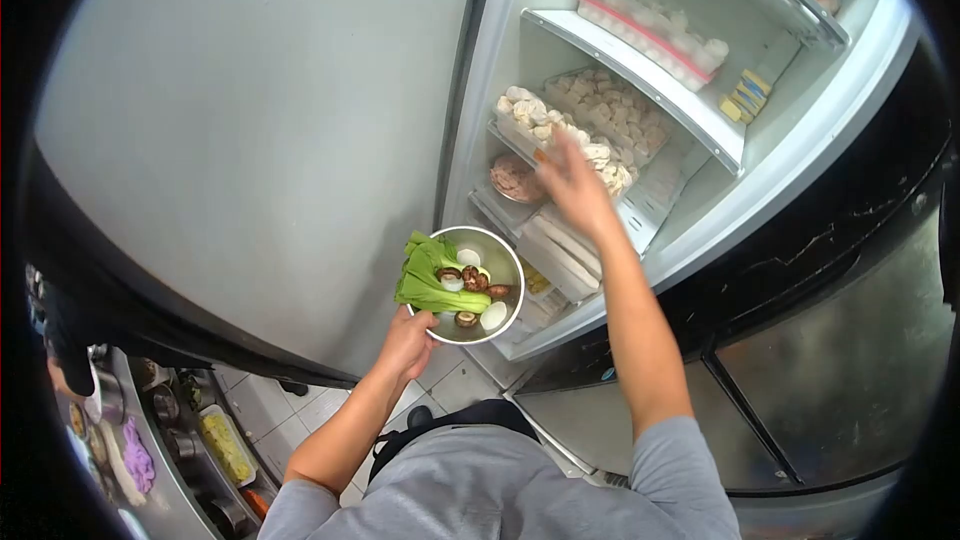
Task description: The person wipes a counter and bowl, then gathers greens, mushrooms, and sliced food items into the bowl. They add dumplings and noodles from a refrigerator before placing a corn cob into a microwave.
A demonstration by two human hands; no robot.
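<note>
My left hand (408, 340) grips the rim of a round metal bowl (514, 324) at its lower left. In the bowl lie green leafy vegetables (425, 275), brown mushrooms (475, 280) and white round pieces (493, 316). My right hand (575, 180) reaches into the open fridge, fingers apart and slightly blurred, with nothing visible in it. It is over the front edge of a tray of pale dumplings (600, 155). A bowl of pinkish minced food (512, 178) sits on the shelf below, left of that hand.
Higher in the fridge, a shelf (640, 70) holds a tray with a red stripe (650, 35) and yellow packs (746, 96). A closed grey door (250, 140) stands left. At lower left is a counter with a yellow food tray (227, 445). Another person's arm shows at the far left.
</note>
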